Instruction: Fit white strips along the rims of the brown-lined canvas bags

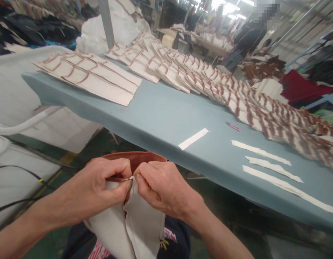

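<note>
Between left hand (101, 187), right hand (161, 187), cloth (145, 225) (pinched)

Both my forearms come in bare from the lower corners and meet low at centre. My left grip (101, 189) is curled, thumb and forefinger pinched tight. My right grip (162, 187) mirrors it, knuckles up, its fingertips right against the left's.

hands: left hand (101, 187) and right hand (161, 189) pinch cream fabric piece (143, 223) with rust-brown collar (134, 158), lower centre | table (155, 111): rows of cut pieces (209, 79), white strips (263, 167) at right, pink pen (233, 126) | upper right: person (250, 36), blurred
</note>
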Action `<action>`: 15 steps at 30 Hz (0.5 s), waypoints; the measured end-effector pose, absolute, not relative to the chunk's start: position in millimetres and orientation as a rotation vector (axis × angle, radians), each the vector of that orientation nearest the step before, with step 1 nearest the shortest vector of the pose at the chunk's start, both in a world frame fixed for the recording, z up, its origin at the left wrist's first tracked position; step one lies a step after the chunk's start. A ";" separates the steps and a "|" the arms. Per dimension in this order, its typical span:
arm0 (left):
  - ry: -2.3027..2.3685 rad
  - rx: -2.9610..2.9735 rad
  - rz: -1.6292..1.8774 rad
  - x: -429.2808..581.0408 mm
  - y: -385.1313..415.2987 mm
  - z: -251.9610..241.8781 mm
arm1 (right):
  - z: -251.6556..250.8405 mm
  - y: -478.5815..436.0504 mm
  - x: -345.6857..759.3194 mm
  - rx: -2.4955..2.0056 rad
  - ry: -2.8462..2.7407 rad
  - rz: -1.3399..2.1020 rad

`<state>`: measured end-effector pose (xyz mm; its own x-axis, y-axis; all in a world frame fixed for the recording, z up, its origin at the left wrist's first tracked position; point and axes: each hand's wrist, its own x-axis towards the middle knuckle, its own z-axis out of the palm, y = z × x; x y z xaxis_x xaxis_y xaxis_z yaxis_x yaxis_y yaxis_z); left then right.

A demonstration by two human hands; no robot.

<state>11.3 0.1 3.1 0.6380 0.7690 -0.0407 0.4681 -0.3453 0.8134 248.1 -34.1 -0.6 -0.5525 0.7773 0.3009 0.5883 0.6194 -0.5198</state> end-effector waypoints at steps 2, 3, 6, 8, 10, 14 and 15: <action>0.959 2.094 0.493 13.2 2.1 10.6 | -1.1 -34.0 247.9 -1.084 -2.350 0.430; 0.950 2.148 0.513 14.0 2.4 14.3 | -0.9 -33.8 248.1 -1.082 -2.341 0.434; 0.923 2.338 0.571 15.5 0.9 21.8 | 2.2 -33.8 248.9 -1.067 -2.278 0.500; 0.897 2.460 0.628 16.4 -0.7 23.6 | 6.8 -34.6 249.1 -1.075 -2.243 0.543; 0.847 2.541 0.663 17.5 -0.9 24.9 | 13.7 -36.1 248.4 -1.125 -2.257 0.554; 0.744 2.578 0.645 20.3 5.1 29.4 | 28.8 -37.6 246.8 -1.278 -2.371 0.469; 0.733 2.583 0.653 20.9 7.2 30.3 | 31.4 -36.8 247.5 -1.296 -2.365 0.471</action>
